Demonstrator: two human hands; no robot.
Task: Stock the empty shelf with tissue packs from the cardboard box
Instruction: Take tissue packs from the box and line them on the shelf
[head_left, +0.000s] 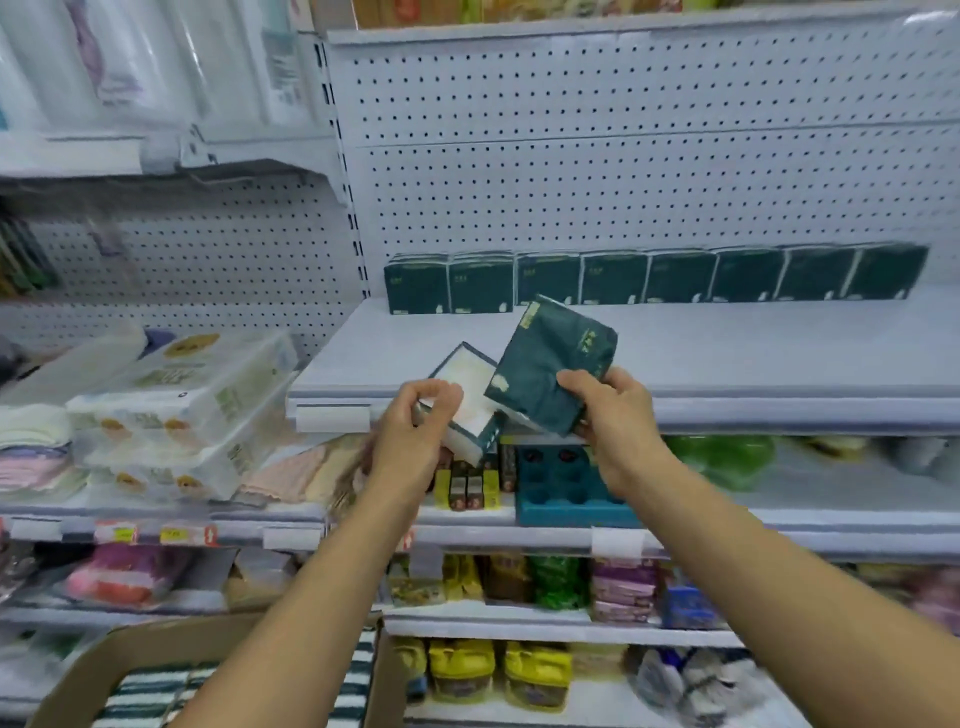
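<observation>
**One row up, front of shelf still bare**

Two tissue packs are in hand: the right hand (610, 410) grips a dark green pack (545, 364), the left hand (415, 421) pinches another (470, 400), white side up. Eight packs (654, 278) line the shelf (727, 353) back. More wait in the cardboard box (171, 670) below. Nothing blocks the way.

tissue packs (553, 364): glossy dark green plastic wrap
shelf (727, 348): smooth, matt painted metal
back panel (623, 156): perforated metal
box (156, 654): matt brown cardboard

Two dark-green tissue packs (550, 364) tilt before the shelf (727, 353), where eight stand in a back row (654, 278).
</observation>
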